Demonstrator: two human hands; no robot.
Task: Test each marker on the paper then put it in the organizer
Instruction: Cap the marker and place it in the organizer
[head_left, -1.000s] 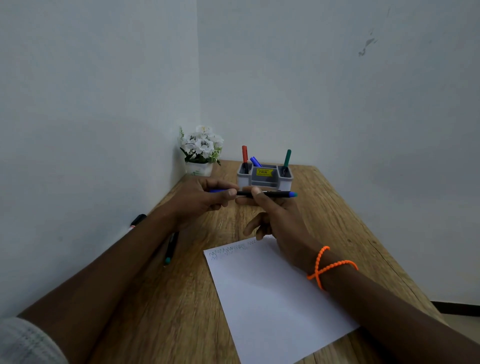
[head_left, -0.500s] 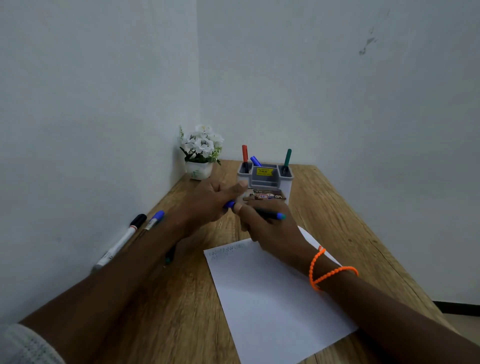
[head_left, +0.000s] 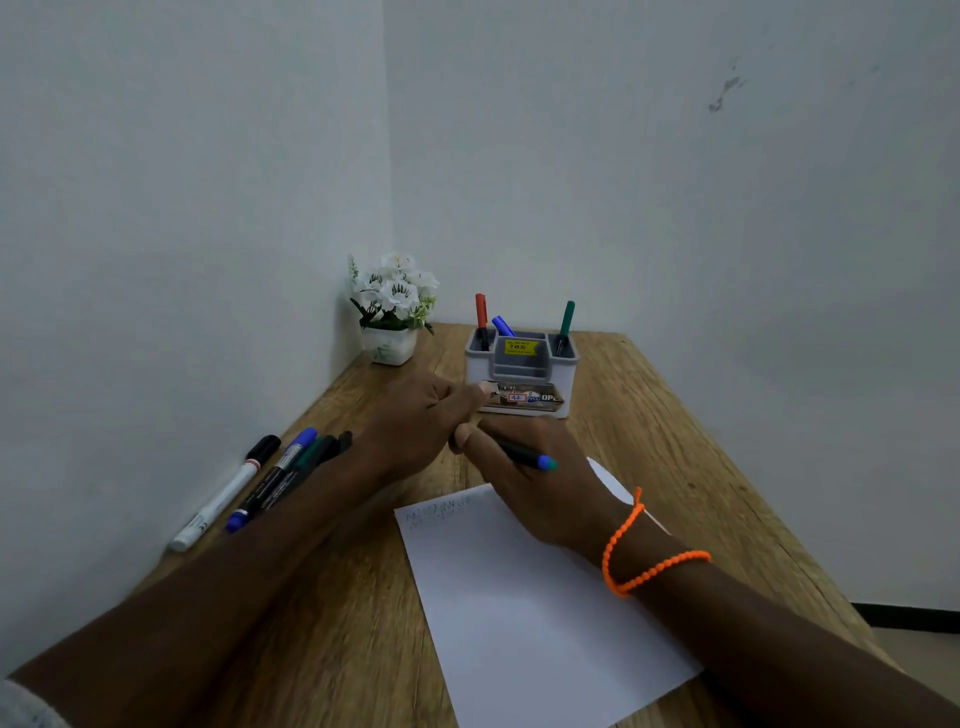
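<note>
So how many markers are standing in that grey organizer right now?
3: a red marker and a blue marker at its left, a green marker at its right. The grey plastic organizer could hide more.

Left hand (head_left: 415, 421) loosely curled, right hand (head_left: 530, 478) in writing grip.

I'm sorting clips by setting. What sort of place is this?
Probably a small desk in a room corner: a wooden table against bare white walls, with an organizer and a potted flower.
</note>
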